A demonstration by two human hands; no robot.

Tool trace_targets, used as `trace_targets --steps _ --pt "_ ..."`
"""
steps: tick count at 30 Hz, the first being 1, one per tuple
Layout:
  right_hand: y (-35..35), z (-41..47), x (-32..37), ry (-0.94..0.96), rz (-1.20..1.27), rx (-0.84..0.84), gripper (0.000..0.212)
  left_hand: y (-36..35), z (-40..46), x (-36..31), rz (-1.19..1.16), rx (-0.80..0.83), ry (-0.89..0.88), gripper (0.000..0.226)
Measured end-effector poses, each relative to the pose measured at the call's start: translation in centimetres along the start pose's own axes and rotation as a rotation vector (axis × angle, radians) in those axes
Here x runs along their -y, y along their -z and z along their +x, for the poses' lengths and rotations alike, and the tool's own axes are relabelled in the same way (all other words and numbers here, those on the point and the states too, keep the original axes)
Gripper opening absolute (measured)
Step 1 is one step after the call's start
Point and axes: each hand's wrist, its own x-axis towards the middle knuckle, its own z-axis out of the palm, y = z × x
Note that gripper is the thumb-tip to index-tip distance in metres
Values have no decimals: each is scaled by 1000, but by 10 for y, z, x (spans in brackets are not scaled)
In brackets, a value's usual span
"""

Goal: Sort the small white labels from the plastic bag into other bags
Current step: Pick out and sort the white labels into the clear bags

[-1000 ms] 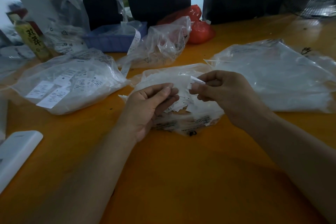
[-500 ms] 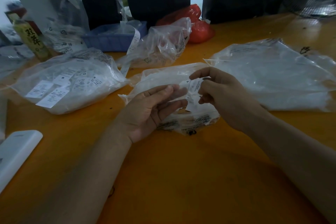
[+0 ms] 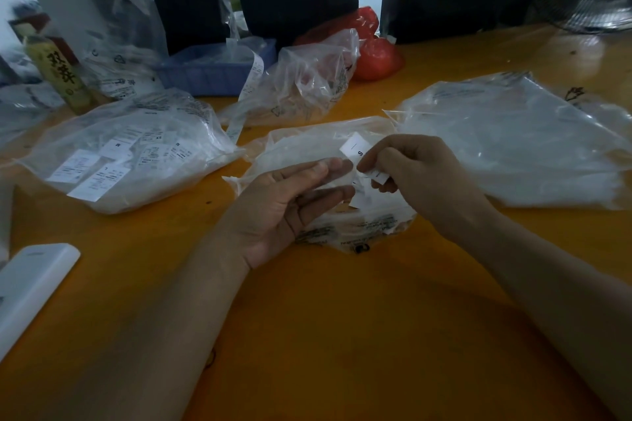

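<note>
Small white label point(image 3: 355, 148), flat rectangle, pinched by right hand point(image 3: 420, 181), left hand point(image 3: 290, 205) open over crinkled clear bag point(image 3: 307, 143)

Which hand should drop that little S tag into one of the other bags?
Probably the right hand: it already pinches the S label above the middle bag. The left hand is open and holds nothing, so it would first have to take the label.

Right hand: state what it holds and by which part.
The right hand pinches a small white label marked S at its lower end, between thumb and fingertips.
</note>
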Motion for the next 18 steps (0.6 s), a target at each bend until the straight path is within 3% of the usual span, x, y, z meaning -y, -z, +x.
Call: trace_targets --steps 4,6,10,16,18 --pt "1 2 -2 142 -203 -33 18 0 0 -1 -3 -18 -3 25" --pt "2 3 -3 147 -180 -49 9 -1 0 -1 -18 -36 1 24" --pt "3 6 -6 55 -30 -71 34 -1 0 -1 -21 -62 -5 24" --pt "10 2 4 95 19 -106 2 -2 1 1 8 -79 -22 24" --pt "8 -1 8 151 -1 -131 7 -1 1 1 3 -90 -27 24"
